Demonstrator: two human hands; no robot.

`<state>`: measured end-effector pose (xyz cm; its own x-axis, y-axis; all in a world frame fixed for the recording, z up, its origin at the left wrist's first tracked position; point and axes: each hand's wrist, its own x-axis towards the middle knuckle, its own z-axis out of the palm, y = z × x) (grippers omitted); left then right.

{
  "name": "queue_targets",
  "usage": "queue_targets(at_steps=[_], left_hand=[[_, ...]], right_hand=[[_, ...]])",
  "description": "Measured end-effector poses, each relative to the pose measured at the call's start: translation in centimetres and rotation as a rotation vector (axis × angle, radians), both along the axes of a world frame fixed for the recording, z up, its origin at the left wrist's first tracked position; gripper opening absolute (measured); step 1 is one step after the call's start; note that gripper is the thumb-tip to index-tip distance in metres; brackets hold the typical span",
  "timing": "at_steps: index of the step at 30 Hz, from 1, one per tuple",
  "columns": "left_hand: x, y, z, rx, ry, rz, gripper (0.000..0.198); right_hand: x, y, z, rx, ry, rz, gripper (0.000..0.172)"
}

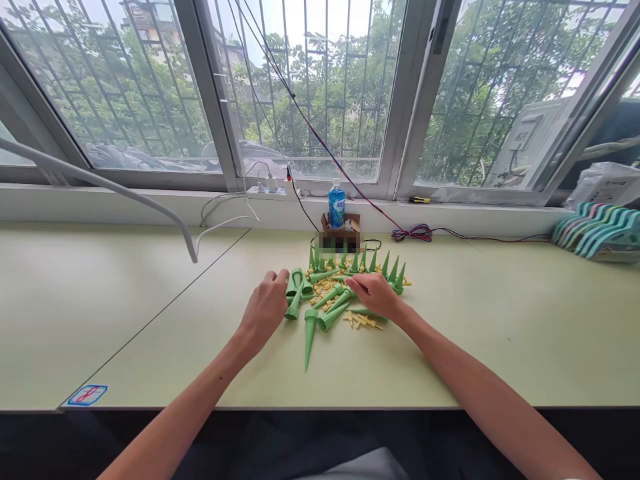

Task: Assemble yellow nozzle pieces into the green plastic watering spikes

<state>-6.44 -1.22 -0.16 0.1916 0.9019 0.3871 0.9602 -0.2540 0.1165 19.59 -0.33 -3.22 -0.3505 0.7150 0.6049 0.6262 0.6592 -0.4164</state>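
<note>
My left hand (267, 307) is at the left side of a pile of green plastic cone-shaped spikes (311, 333). Its fingers curl down and in, right beside several spikes, and their tips are hidden. Over the right part of the pile, my right hand (376, 295) has thumb and fingers drawn together; anything in them is too small to make out. Small yellow plastic fittings (327, 291) lie among the spikes, with a few more yellow pieces (364, 323) in front of my right hand. Behind, several green spikes (393, 270) stand upright in a row, points up.
A blue-labelled bottle (337, 207) stands in a small cardboard box (353, 223) behind the pile. Bundled red and black cables (413, 233) lie to the right. Turquoise hangers (600, 230) sit far right. A white bent tube (150, 198) reaches in from the left.
</note>
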Motion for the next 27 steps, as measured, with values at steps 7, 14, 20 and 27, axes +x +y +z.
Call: queue_targets(at_steps=[7, 14, 20, 27], left_hand=[[1.2, -0.3, 1.3, 0.13, -0.104, -0.135, 0.02], [5.8, 1.3, 2.6, 0.246, -0.28, -0.467, 0.019], [7.7, 2.7, -0.5, 0.194, -0.494, -0.664, 0.016], [7.6, 2.0, -1.5, 0.122, -0.69, -0.621, 0.018]], right_hand=[[0.0, 0.0, 0.0, 0.003, -0.022, 0.002, 0.044], [-0.2, -0.2, 0.1, 0.034, -0.054, 0.011, 0.043], [-0.4, -0.6, 0.3, 0.059, -0.103, 0.015, 0.038], [-0.8, -0.9, 0.2, -0.01, -0.129, 0.042, 0.022]])
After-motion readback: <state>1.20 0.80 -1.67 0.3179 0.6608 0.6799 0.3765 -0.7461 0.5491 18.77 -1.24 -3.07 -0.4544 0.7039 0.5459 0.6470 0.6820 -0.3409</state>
